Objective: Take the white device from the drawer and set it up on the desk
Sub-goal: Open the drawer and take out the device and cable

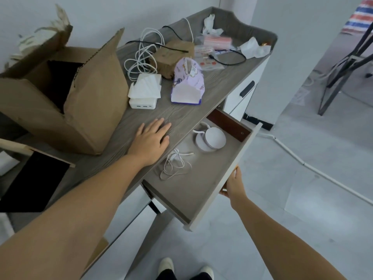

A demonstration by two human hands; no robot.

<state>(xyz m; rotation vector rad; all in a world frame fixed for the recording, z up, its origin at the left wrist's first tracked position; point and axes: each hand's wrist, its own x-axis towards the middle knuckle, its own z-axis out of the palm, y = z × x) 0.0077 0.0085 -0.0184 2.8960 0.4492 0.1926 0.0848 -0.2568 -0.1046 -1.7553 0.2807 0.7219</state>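
The grey drawer (201, 195) stands pulled out from under the desk (201, 116). Inside it, toward the back, lies a round white device (215, 137) with a curved white arm. A loose white cable (175, 164) is coiled in the drawer in front of the device. My left hand (151, 139) rests flat on the desk top at the edge above the drawer, fingers apart, holding nothing. My right hand (233, 183) grips the drawer's front panel from outside, fingers curled over its edge.
An open cardboard box (80, 93) fills the desk's left part. Behind my left hand sit a white charger block under tissues (144, 91), a purple tissue pack (187, 81), tangled white cables (141, 55), a brown parcel (173, 53) and crumpled tissues (252, 47). Black stand legs (343, 63) are on the floor at right.
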